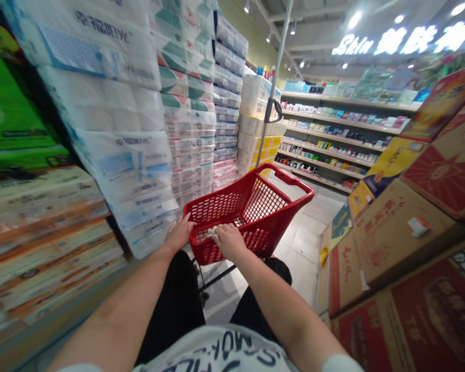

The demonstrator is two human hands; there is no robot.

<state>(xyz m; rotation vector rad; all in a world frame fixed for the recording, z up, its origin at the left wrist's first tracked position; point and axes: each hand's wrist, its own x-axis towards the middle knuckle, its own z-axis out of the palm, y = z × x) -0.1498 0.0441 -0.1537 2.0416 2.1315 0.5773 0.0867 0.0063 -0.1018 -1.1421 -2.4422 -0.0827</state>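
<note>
A red plastic shopping cart (pixel 263 232) with a lattice basket stands right in front of me, its handle (pixel 284 178) on the far side. My left hand (pixel 179 231) is closed over the near left corner of the basket's rim. Further right, my right hand (pixel 229 240) grips the near rim with bent fingers. Small whitish shapes show at its fingertips; what they are I cannot make out. No goods are visible inside the basket. A grey pole (pixel 273 93) with a dark loop rises behind the cart.
Tall stacks of wrapped toilet paper (pixel 120 103) line the left, beside blurred tissue packs (pixel 54 248). Cardboard boxes (pixel 395 227) are piled close on the right. Shelves of small cosmetics (pixel 333 119) stand at the back. Pale floor tiles (pixel 304 248) run between.
</note>
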